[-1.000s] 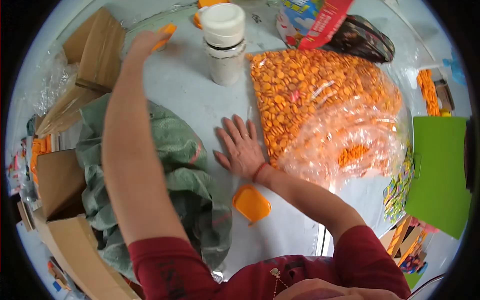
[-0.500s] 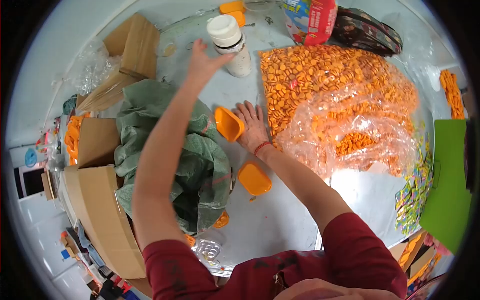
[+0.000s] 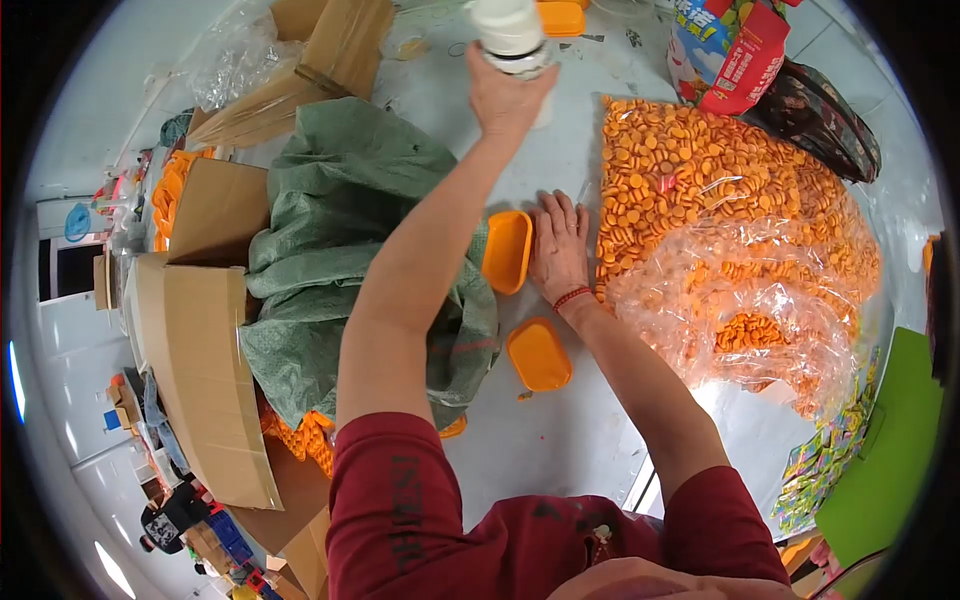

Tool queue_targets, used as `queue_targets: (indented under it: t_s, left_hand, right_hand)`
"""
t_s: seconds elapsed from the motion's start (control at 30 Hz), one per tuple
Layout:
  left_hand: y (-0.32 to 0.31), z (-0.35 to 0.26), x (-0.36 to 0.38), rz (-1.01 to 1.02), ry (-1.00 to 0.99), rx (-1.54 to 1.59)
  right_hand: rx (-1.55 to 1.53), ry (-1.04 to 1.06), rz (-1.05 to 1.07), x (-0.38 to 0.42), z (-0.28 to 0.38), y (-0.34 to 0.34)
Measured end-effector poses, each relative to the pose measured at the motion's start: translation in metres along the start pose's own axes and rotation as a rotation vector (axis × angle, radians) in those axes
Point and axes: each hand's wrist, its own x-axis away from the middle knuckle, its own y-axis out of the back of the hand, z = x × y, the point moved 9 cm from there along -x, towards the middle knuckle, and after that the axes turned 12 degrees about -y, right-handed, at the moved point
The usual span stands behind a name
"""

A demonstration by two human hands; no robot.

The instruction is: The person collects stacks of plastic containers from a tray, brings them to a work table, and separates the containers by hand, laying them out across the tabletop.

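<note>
My left hand (image 3: 508, 98) is wrapped round a white-capped bottle (image 3: 508, 28) at the far side of the table. The bottle's lower part is mostly hidden behind the hand. Flat on the table, my right hand (image 3: 560, 248) has its fingers stretched out and holds nothing. Just left of it sits a small orange tray (image 3: 508, 252), tilted. A second orange tray (image 3: 539, 356) lies nearer to me, by my right forearm. Right of this hand spreads a large clear bag of small orange discs (image 3: 690, 180).
A green woven sack (image 3: 350, 210) and open cardboard boxes (image 3: 205, 370) crowd the left. A red-and-blue packet (image 3: 728, 50) and a dark patterned pouch (image 3: 815, 118) stand at the back right. Small colourful packets (image 3: 815, 470) lie beside a green panel (image 3: 890, 440).
My left hand has closed round the bottle, having been open beside it. The view has shifted, so the scene sits differently. My right hand stays flat on the table.
</note>
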Motion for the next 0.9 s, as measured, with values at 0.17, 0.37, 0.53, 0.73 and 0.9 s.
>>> queue_targets:
  t_s: [0.17,0.37,0.53,0.73,0.9]
  left_hand:
    - [0.071,0.031,-0.006,-0.145,0.167,-0.135]
    - [0.077,0.064,0.022,-0.380,0.177,-0.453]
    - [0.040,0.017,0.069,-0.015,0.210,-0.209]
    - [-0.031,0.084,0.099,0.845,0.183,-0.577]
    - [-0.033,0.054,0.105,0.751,0.104,-0.768]
  right_hand:
    - [0.045,0.019,-0.007,0.000,0.003,-0.004]
    - [0.055,0.047,-0.053,0.000,0.001,-0.003]
    - [0.190,-0.011,-0.017,-0.009,-0.007,-0.014]
    - [0.381,0.204,0.626,-0.098,0.028,0.012]
    - [0.431,0.189,0.185,-0.246,0.009,0.021]
